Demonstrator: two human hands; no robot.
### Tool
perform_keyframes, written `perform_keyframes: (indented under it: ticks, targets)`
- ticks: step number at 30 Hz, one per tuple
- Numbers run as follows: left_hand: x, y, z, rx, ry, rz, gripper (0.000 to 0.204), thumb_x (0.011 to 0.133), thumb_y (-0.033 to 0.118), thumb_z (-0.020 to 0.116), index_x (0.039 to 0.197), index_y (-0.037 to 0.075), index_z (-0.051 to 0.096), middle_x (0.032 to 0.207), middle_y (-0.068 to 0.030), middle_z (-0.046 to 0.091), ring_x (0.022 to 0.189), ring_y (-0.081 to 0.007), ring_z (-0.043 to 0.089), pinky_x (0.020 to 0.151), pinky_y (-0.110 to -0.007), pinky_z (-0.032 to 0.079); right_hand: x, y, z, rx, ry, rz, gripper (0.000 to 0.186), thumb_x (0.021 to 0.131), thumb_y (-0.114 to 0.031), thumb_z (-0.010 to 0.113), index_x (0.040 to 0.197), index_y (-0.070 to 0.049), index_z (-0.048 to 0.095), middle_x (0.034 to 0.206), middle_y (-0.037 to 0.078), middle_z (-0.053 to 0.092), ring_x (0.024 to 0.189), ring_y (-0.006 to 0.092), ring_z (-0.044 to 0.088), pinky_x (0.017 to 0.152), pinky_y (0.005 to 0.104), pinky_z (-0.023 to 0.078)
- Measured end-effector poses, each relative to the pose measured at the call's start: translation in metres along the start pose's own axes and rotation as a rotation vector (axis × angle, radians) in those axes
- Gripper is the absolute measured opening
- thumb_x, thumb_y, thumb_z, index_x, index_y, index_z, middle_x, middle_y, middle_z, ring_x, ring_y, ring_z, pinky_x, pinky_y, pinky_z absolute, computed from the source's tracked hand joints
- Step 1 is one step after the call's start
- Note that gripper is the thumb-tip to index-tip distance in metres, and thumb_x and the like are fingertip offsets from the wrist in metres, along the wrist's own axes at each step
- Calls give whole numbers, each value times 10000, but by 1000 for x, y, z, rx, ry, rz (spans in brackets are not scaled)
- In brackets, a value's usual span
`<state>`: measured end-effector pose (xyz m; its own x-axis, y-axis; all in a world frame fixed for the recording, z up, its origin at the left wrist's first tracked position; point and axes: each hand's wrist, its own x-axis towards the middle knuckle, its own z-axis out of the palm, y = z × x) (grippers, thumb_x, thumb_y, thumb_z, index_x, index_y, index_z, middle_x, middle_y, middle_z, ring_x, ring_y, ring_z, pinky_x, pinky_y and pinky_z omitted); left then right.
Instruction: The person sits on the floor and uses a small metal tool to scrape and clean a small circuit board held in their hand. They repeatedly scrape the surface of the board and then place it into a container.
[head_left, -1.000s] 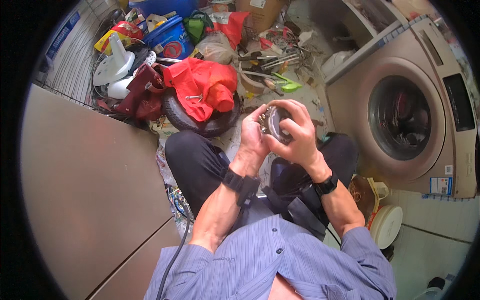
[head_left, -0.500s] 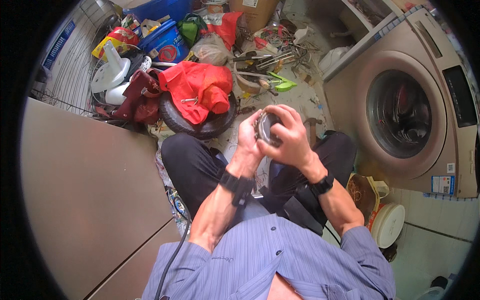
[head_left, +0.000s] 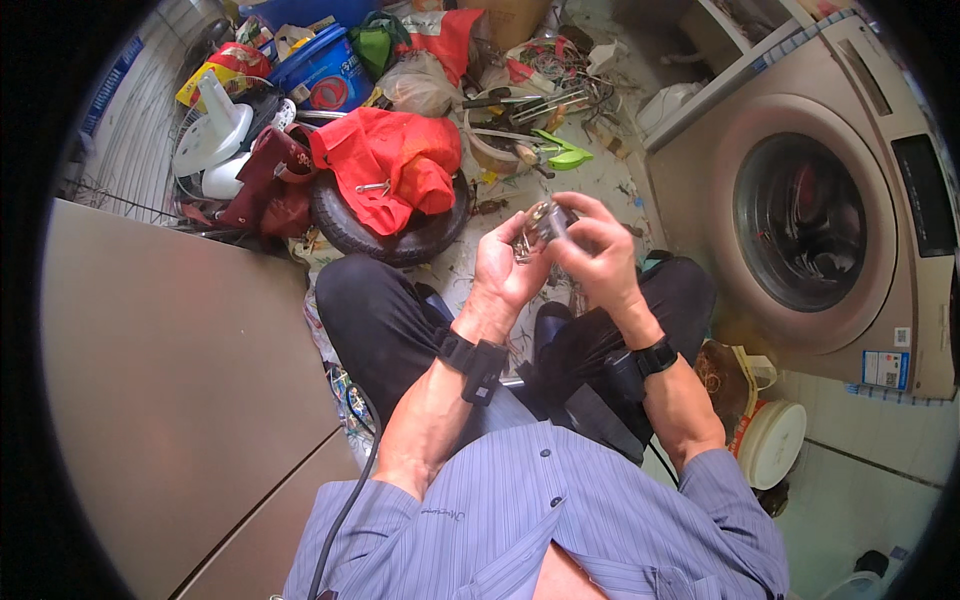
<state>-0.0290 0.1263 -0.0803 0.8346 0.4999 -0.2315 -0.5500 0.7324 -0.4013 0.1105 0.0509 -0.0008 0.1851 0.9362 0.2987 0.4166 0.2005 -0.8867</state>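
Both my hands are raised above my crossed legs, close together. My left hand [head_left: 508,262], palm turned up, cups small shiny metal pieces [head_left: 526,245] with its fingers curled. My right hand [head_left: 603,250] grips a round dark-grey metal part [head_left: 556,221], tilted on edge and touching or right beside those pieces. Motion blur and the fingers hide how the pieces fit together. Beyond my left hand a red cloth bag [head_left: 400,165] drapes over a black tyre [head_left: 335,222], with a small wrench [head_left: 373,187] on top.
Tools and wires [head_left: 540,100] litter the floor ahead, beside green-handled clippers [head_left: 566,153]. A washing machine [head_left: 690,210] stands at right, above a white-lidded bucket [head_left: 775,445]. A blue bucket [head_left: 330,75] and white plastic parts [head_left: 215,135] lie far left. A large flat panel [head_left: 180,370] borders my left side.
The round metal part has tipped from facing up to nearly on edge, in my right hand. My left palm has opened somewhat, showing small shiny pieces. The view has shifted slightly.
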Motion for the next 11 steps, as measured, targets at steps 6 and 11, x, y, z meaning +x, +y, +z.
perform_keyframes:
  ticks: [6, 11]
  targets:
    - [-10, -4, 4, 80, -35, 99, 424, 1087, 213, 417, 1184, -109, 675, 1280, -261, 682, 1323, -388, 580, 1217, -510, 396, 5, 8, -12, 626, 86, 198, 339, 917, -202, 658, 1043, 103, 738, 1274, 147, 690, 1051, 187, 659, 935, 294, 500]
    - [-6, 7, -5, 110, -100, 54, 442, 1090, 272, 421, 1227, -53, 687, 1360, -240, 657, 1371, -375, 554, 1238, -509, 350, 7, 21, -20, 906, 152, 383, 478, 969, -302, 622, 1272, 65, 669, 1156, 139, 730, 981, 169, 667, 899, 298, 520]
